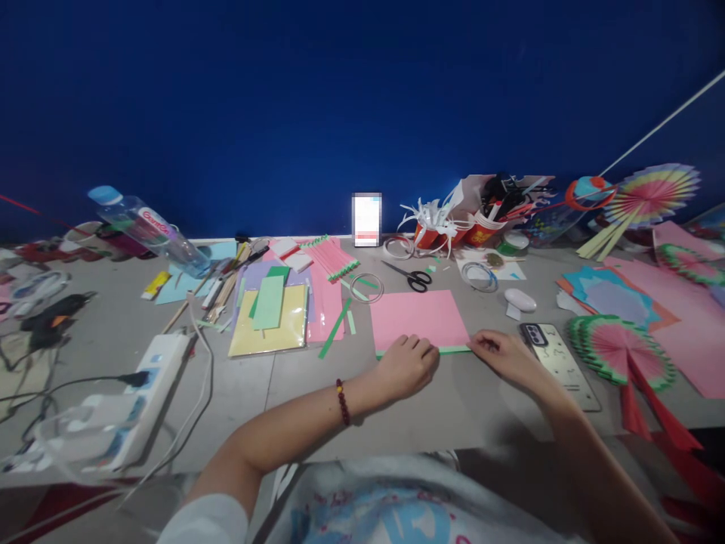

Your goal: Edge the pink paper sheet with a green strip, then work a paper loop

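Observation:
A pink sheet of paper [419, 317] lies flat on the grey table in front of me, with a narrow green paper strip [453, 349] along its near edge. My left hand [408, 368] presses down on that near edge, its fingers bent and close together. At the sheet's near right corner, the thumb and fingers of my right hand [501, 355] pinch the end of the green strip. What lies beneath my left fingers is hidden. Black-handled scissors [418, 281] rest just beyond the sheet.
Left of the sheet are a yellow paper pack [269, 325] and a pleated pink strip [331, 258]. A phone [558, 363] and a watermelon-patterned paper fan [623, 351] lie to the right. Cups of tools [485, 229] stand behind; a power strip [150, 400] sits at left.

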A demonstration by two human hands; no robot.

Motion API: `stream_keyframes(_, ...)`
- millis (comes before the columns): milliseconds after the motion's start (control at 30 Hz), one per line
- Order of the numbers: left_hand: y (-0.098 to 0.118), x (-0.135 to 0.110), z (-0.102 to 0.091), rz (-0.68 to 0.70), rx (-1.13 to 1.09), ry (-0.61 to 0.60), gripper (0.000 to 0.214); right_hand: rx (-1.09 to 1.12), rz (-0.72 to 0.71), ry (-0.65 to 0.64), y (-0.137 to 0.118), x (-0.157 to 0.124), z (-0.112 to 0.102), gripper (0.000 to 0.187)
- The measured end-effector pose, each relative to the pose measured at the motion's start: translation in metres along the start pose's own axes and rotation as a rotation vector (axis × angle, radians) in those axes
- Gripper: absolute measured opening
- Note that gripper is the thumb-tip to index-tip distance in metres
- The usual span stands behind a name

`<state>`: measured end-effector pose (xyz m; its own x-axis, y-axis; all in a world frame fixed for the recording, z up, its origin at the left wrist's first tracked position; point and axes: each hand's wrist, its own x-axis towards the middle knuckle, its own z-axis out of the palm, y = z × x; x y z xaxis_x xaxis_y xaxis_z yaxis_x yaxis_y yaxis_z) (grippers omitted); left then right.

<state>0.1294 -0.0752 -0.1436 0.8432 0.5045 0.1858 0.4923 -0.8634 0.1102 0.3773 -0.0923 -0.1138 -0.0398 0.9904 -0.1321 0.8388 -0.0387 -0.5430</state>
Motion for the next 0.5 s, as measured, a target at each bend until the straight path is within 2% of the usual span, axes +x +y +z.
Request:
stream_keyframes(133,0.0,-0.0004,-0.0001,0.0,-0.004,0.001,0.03,-0.019,0.009,0.037,-0.0016,0.0012,0.0033,0.037)
stream_keyframes(500,0.0002,-0.0002,0.0018,0.003,0.006,0.013,0.031,-0.064,0.023,0.038,0.001,0.0037,0.0077,0.032)
